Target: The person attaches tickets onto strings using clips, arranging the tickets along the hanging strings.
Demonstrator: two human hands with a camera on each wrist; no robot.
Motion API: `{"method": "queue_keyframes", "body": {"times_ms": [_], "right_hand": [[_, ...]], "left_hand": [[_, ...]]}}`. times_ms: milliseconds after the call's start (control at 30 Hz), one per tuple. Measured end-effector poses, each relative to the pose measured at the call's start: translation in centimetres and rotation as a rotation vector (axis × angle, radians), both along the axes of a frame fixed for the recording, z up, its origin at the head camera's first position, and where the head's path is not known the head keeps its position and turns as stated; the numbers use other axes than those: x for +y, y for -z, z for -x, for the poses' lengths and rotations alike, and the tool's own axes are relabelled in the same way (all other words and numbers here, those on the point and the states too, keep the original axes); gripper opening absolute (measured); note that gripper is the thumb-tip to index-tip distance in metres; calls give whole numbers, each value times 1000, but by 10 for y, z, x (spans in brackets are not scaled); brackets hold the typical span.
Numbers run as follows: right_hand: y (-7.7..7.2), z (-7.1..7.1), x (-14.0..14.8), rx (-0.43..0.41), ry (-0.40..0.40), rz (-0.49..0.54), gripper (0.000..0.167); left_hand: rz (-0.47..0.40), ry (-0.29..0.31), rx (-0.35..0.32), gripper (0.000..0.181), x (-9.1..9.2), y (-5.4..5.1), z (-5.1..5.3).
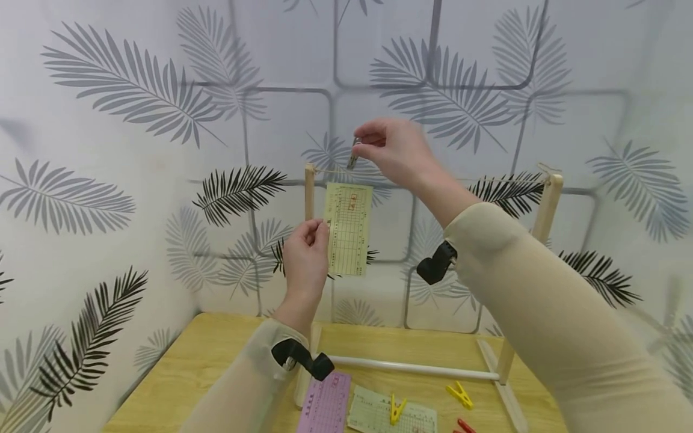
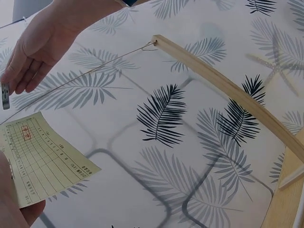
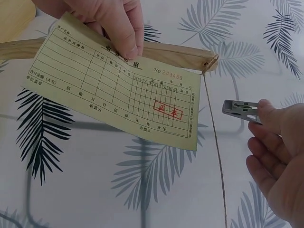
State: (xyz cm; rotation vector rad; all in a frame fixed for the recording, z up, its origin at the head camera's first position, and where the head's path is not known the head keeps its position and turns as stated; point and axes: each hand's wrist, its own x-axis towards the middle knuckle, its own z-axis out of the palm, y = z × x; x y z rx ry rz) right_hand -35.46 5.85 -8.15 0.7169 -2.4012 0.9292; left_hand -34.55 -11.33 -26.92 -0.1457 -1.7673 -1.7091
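Observation:
Between thumb and fingers, my left hand (image 1: 307,255) pinches a pale yellow receipt slip (image 1: 352,240) by its long left edge. The slip stands on end just below the string (image 3: 216,147), printed with a grid and a red stamp. My right hand (image 1: 397,150) is raised above the string, pinching a grey metal clip (image 3: 242,110) by one end, its other end pointing down toward the string. In the right wrist view, clip and slip are apart, with the string between them. The string runs between the posts of a wooden frame (image 1: 548,207).
On the wooden table (image 1: 178,361) lie a purple slip (image 1: 327,400) and another pale slip (image 1: 373,412) with a yellow clothespin (image 1: 397,409) on it. A second yellow clothespin (image 1: 460,394) and a red one (image 1: 465,426) lie to the right. A white bar (image 1: 411,367) joins the frame's feet.

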Motion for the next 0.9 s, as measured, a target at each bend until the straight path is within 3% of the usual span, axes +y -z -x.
{"method": "queue_keyframes", "body": {"times_ms": [533, 900], "right_hand": [[5, 10, -9, -35, 22, -43, 36], [3, 14, -15, 17, 68, -61, 35]], "left_hand": [[61, -30, -10, 22, 7, -8, 2], [11, 11, -67, 22, 10, -9, 4]]}}
